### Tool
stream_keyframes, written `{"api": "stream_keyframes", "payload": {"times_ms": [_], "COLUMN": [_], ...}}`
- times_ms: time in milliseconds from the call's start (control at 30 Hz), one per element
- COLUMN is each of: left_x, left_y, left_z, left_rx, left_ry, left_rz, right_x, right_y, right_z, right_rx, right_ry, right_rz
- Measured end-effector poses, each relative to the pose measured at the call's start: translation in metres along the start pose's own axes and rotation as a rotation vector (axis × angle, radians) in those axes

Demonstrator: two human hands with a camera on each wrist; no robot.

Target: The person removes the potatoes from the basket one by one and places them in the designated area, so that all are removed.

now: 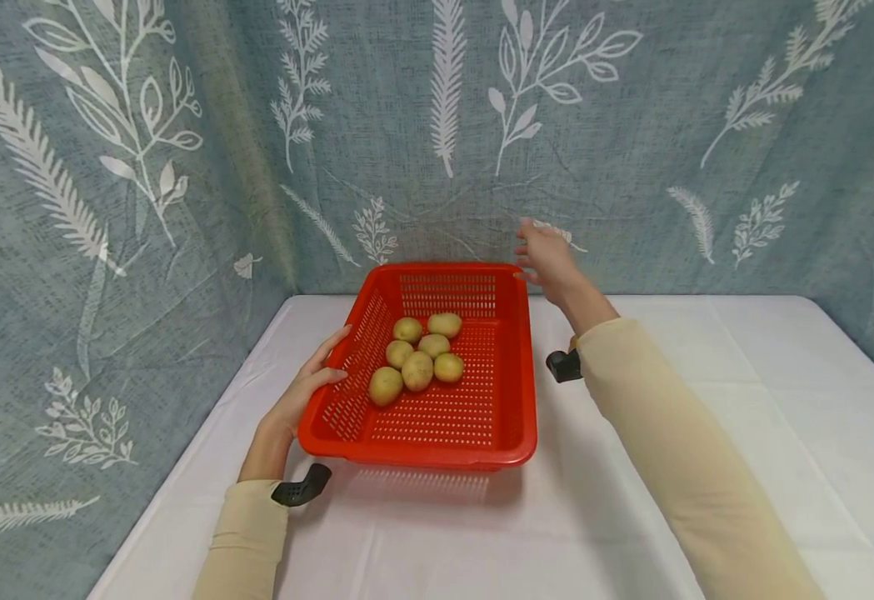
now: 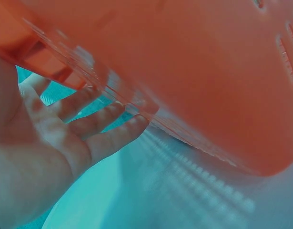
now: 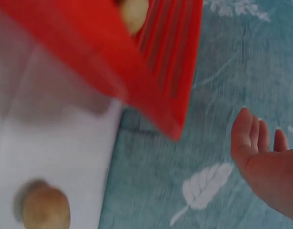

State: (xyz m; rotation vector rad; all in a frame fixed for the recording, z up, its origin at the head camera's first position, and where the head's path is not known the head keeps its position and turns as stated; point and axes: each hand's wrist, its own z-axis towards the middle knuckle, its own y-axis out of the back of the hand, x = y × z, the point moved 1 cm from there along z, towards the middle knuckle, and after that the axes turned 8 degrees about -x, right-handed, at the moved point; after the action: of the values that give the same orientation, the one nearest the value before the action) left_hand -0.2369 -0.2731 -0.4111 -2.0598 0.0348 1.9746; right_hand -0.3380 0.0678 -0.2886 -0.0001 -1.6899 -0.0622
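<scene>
A red plastic basket [image 1: 437, 450] with slotted walls holds several potatoes [image 1: 417, 371], gathered mostly on its left side. My left hand [image 1: 297, 396] holds the basket's left side, its thumb over the rim. In the left wrist view its fingers [image 2: 106, 119] reach against the basket's outside and lower edge. My right hand [image 1: 552, 258] is raised near the far right corner with nothing in it. In the right wrist view that hand [image 3: 265, 162] is apart from the basket, fingers loosely extended.
A single potato [image 3: 46, 207] lies on the white-covered table [image 1: 706, 375] to the basket's right; in the head view my sleeve and wrist camera mostly hide it. A blue-green curtain [image 1: 407, 125] with white leaf prints hangs behind and to the left.
</scene>
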Motion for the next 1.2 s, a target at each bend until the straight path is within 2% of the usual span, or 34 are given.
{"api": "stream_keyframes", "payload": {"times_ms": [367, 667, 833, 1067, 1200], "left_x": [-0.001, 0.002, 0.001, 0.0, -0.001], "left_y": [-0.001, 0.0, 0.0, 0.0, 0.0], "left_z": [0.0, -0.001, -0.001, -0.001, 0.0], "left_rx": [0.001, -0.009, -0.008, -0.013, -0.012], "left_ry": [0.0, 0.005, 0.002, 0.012, 0.009], "left_rz": [-0.011, -0.001, -0.007, 0.0, 0.001], "right_x": [-0.014, -0.034, -0.045, -0.057, -0.061], "right_y": [-0.047, -0.08, -0.091, -0.099, -0.099], "right_z": [-0.001, -0.005, -0.006, -0.004, -0.002], "right_rx": [-0.008, 0.026, 0.038, 0.001, -0.025], "right_ry": [-0.104, -0.09, -0.15, -0.252, -0.278], "right_rz": [0.167, 0.207, 0.348, 0.504, 0.579]}}
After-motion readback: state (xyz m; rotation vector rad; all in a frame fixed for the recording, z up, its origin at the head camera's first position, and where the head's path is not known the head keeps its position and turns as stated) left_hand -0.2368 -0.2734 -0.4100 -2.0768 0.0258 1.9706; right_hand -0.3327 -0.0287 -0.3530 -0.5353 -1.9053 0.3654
